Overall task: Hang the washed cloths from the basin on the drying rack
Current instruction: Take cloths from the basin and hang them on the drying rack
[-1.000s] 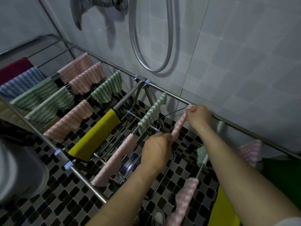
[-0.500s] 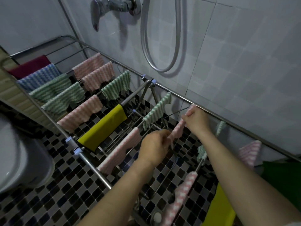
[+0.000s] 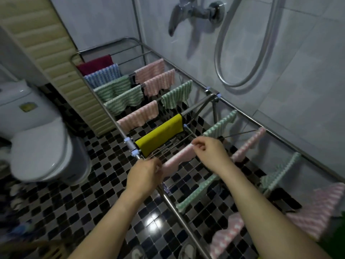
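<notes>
Drying rack (image 3: 291, 143) along the wall (image 3: 298, 71), cloths (image 3: 138, 118) across its rails, toilet (image 3: 41, 146) to its left.

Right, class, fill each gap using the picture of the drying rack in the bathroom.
1. The left hand and the right hand both pinch a cloth coloured ___.
2. The plain cloth next to it is ___.
3. The white toilet stands to the ___ of the drying rack.
Missing words: pink; yellow; left.
</notes>
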